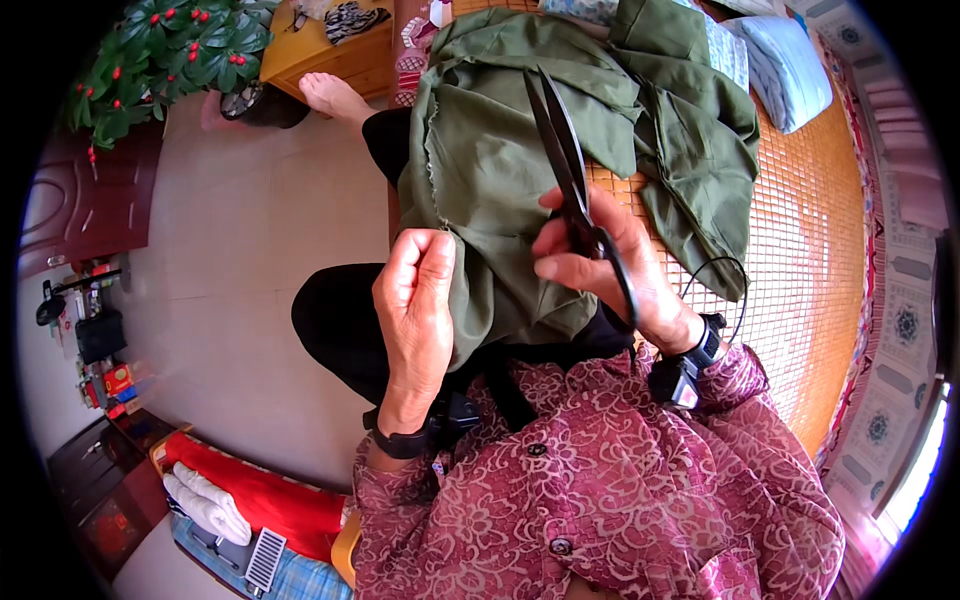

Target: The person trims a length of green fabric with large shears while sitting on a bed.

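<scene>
Left hand (415,310) closed in a pinch, thumb against curled fingers, on the near left edge of green cloth (500,170). Right hand (625,260) holding black scissors (573,190), fingers around the handles; blades point away from the body, slight gap between the tips. Scissors over the cloth, right of the left hand; can't tell if the blades touch fabric. Frayed edge (433,150) with loose pale threads runs up the cloth's left side from the pinch.

Cloth spread over the lap, black trousers (335,315) under it, far and right parts bunched on a tan tile mat (800,230). Light blue pillow (785,75) at the mat's far right. Wrist straps with small black devices on both arms, left strap (400,440), right strap (708,345); thin black cable (742,300) loops beside the right one. Pink floral shirt (600,470) on the person.

Bare foot (335,97) at upper left, next to a yellow wooden cabinet (330,60). Plant with red berries (170,60) in a dark pot (265,105) left of that. Pale floor (250,230) below. Lower left: red cloth (270,495), white roll (205,500) beside it.
</scene>
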